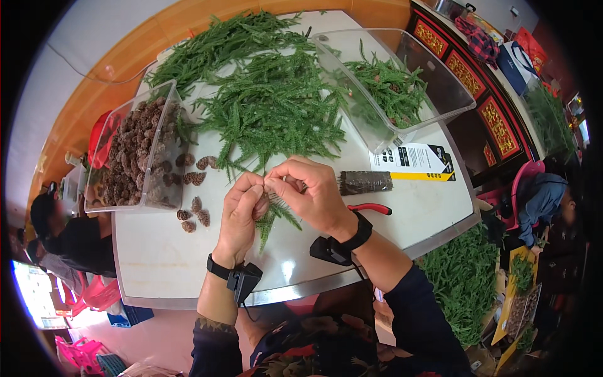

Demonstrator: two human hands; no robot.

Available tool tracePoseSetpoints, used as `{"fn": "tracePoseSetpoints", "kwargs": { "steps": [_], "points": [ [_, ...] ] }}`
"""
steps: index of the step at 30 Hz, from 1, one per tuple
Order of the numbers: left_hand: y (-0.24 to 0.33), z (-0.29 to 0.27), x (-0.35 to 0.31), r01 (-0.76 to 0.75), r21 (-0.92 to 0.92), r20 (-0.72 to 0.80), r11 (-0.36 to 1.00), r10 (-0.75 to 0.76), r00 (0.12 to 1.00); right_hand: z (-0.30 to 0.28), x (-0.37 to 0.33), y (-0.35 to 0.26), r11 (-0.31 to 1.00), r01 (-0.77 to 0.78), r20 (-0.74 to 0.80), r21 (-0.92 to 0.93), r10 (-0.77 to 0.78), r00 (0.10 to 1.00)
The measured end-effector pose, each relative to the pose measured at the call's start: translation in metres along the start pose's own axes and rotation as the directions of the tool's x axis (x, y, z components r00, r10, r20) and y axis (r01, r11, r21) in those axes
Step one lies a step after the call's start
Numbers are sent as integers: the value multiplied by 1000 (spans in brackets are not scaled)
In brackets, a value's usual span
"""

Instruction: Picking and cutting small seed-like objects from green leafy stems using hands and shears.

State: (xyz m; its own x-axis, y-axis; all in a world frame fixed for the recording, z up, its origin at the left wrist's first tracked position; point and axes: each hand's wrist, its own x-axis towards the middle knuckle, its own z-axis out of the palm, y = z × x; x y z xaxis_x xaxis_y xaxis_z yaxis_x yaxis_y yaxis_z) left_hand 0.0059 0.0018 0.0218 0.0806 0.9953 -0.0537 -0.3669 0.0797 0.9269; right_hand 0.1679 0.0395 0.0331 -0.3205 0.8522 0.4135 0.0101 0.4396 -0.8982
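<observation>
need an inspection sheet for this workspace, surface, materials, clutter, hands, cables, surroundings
Surface: white table, metallic-looking edge
Job's things: green branches piled at the far side; pine cones in the left clear bin; more greenery in the right clear tub
Clutter: loose cones, red-handled tool, dark bundle, printed card
Hands: left hand and right hand pinching close together above a green sprig; exact grip too small to tell
Cables: one at each wrist device; thin cord along the wall
Surroundings: dark cabinet, greenery heap, people at both sides
</observation>
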Motion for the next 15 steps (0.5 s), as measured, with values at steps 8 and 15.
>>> {"fn": "tracePoseSetpoints", "kwargs": {
  "steps": [8, 15],
  "points": [
    [-1, -12, 5, 132, -91, 60, 987, -126, 990, 6, 1, 15, 933, 324, -40, -159, -334, 942],
    [4, -3, 0, 130, -172, 144, 976, -106, 984, -8, 1, 11, 951, 277, -48, -136, -286, 957]
  ]
}}
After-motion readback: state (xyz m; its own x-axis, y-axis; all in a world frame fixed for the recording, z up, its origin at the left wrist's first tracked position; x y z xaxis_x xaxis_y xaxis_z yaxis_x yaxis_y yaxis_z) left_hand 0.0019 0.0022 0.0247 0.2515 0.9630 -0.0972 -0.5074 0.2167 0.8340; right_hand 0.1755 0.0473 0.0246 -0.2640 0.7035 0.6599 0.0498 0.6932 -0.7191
